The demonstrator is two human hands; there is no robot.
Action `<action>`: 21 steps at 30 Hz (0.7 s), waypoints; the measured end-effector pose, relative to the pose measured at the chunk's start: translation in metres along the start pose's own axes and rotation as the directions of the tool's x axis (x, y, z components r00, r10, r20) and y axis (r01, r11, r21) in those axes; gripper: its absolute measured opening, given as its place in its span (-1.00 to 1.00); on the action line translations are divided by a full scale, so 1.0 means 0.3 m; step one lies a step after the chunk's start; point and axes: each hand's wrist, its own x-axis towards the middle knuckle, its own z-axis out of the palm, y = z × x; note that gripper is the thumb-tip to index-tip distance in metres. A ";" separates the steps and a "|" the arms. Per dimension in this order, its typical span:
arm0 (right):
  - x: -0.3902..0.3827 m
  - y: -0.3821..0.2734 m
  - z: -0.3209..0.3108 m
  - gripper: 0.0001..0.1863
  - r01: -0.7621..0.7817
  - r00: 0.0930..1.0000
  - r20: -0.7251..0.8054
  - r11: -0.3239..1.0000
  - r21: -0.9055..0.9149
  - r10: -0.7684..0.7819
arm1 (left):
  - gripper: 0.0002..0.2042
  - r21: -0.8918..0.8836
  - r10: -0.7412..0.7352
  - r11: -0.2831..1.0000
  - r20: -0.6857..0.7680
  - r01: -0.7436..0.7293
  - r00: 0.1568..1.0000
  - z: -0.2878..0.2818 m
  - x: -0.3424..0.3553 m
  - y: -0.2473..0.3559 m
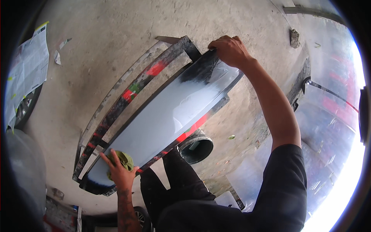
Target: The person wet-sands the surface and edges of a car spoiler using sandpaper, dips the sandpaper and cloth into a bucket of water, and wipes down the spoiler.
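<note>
A long, curved panel (154, 120), pale grey in the middle and black toward both ends, slants across a dark metal stand (112, 112) spotted with red and green paint. At its lower left end, my left hand (123, 174) presses a crumpled green cloth (123, 160) onto the surface, fingers and thumb reaching around it. My right hand (232, 51) is closed over the panel's far right end, the fingers curled over the edge. Part of the surface near my right hand looks glossy. The panel's underside is hidden.
A black bucket (196, 149) stands beneath the panel's near side, by my legs (177, 170). Sheets of newspaper (29, 69) hang over something with a wheel at the left. Translucent plastic sheeting (324, 123) spans the right. A small stone (295, 38) lies on the concrete floor (116, 23).
</note>
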 end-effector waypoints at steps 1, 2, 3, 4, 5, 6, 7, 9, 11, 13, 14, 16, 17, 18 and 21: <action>0.010 0.034 -0.009 -0.71 -0.046 0.997 0.052 0.997 -0.058 0.049 | 0.30 -0.003 0.004 1.000 -0.001 -0.004 1.000 0.005 0.008 0.012; 0.011 0.088 -0.001 -0.66 -0.115 0.989 0.075 0.981 -0.159 0.128 | 0.30 0.003 -0.011 1.000 0.013 0.011 1.000 0.010 0.015 0.030; 0.028 0.085 -0.035 -0.63 -0.186 0.958 0.164 0.946 -0.266 0.234 | 0.31 0.018 -0.035 0.999 0.028 0.035 0.999 0.008 0.011 0.033; 0.026 0.069 -0.029 -0.64 -0.154 0.964 0.169 0.948 -0.280 0.206 | 0.31 0.021 -0.039 0.999 0.030 0.038 0.999 0.007 0.009 0.028; 0.018 0.043 -0.022 -0.66 -0.122 0.968 0.175 0.948 -0.296 0.179 | 0.31 0.021 -0.043 0.999 0.036 0.042 0.998 0.007 0.008 0.022; 0.008 0.003 -0.018 -0.66 -0.118 0.969 0.175 0.949 -0.293 0.174 | 0.30 0.022 -0.049 0.999 0.039 0.048 0.998 0.001 0.004 0.019; -0.005 -0.041 -0.007 -0.69 -0.005 0.998 0.054 0.993 -0.116 0.011 | 0.30 0.024 -0.054 0.998 0.039 0.053 0.998 -0.001 0.003 0.014; -0.008 -0.048 -0.008 -0.72 0.130 0.988 -0.091 0.991 0.042 -0.126 | 0.31 0.008 -0.043 0.999 0.035 0.043 0.998 -0.003 0.007 0.009; 0.008 0.005 -0.035 -0.75 -0.048 0.997 0.051 0.989 -0.137 0.056 | 0.32 0.019 -0.029 0.999 0.039 0.028 0.999 0.007 0.004 0.010; 0.018 0.003 -0.069 -0.73 -0.139 0.967 0.169 0.949 -0.282 0.191 | 0.32 0.038 -0.025 0.999 0.037 0.023 0.999 0.009 0.003 0.008; 0.010 -0.021 -0.071 -0.73 -0.130 0.966 0.177 0.948 -0.290 0.186 | 0.33 0.028 -0.036 0.999 0.046 0.034 0.998 0.010 0.004 0.011; -0.001 -0.078 -0.050 -0.72 -0.037 0.993 0.108 0.988 -0.150 0.054 | 0.33 0.017 -0.049 0.999 0.050 0.048 0.998 0.004 0.008 0.018; -0.027 -0.129 -0.021 -0.68 0.054 0.998 0.027 0.997 -0.049 -0.053 | 0.33 0.019 -0.067 0.998 0.056 0.066 0.996 -0.002 0.007 0.015; -0.031 -0.127 -0.022 -0.68 0.055 0.998 0.007 0.998 -0.041 -0.055 | 0.33 0.018 -0.078 0.997 0.066 0.077 0.995 -0.005 0.006 0.011; -0.034 0.006 0.005 -0.67 -0.071 0.997 0.006 0.991 -0.111 0.072 | 0.33 0.057 -0.019 0.998 0.030 0.017 0.999 0.008 0.005 0.009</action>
